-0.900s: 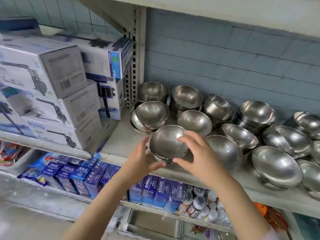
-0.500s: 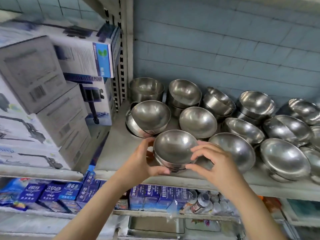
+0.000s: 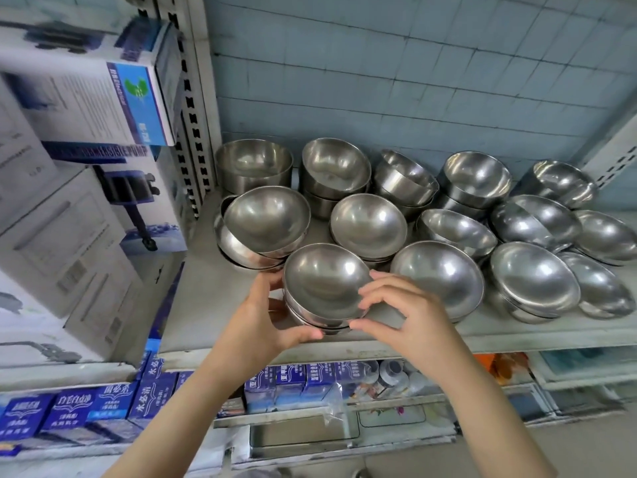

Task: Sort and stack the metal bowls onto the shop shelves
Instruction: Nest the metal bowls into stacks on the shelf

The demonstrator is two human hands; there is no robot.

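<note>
A short stack of shiny metal bowls (image 3: pixel 324 281) sits near the front edge of the grey shelf (image 3: pixel 193 305), tilted toward me. My left hand (image 3: pixel 265 319) cups its left side and underside, thumb curled under the lower rim. My right hand (image 3: pixel 403 312) pinches the right rim with bent fingers and thumb. Behind and to the right stand several more bowl stacks, such as a left stack (image 3: pixel 265 222), a middle one (image 3: pixel 368 225) and a large bowl (image 3: pixel 437 281) beside my right hand.
Boxed pumps (image 3: pixel 86 201) are piled on the left, past a perforated upright (image 3: pixel 193 115). A blue tiled wall (image 3: pixel 413 81) backs the shelf. The lower shelf holds blue cartons (image 3: pixel 76 415) and small bottles (image 3: pixel 389 374).
The view has come closer and shifted right. The bowl stack stays between both hands near the shelf's front edge; my right fingers now curl closer onto its rim.
</note>
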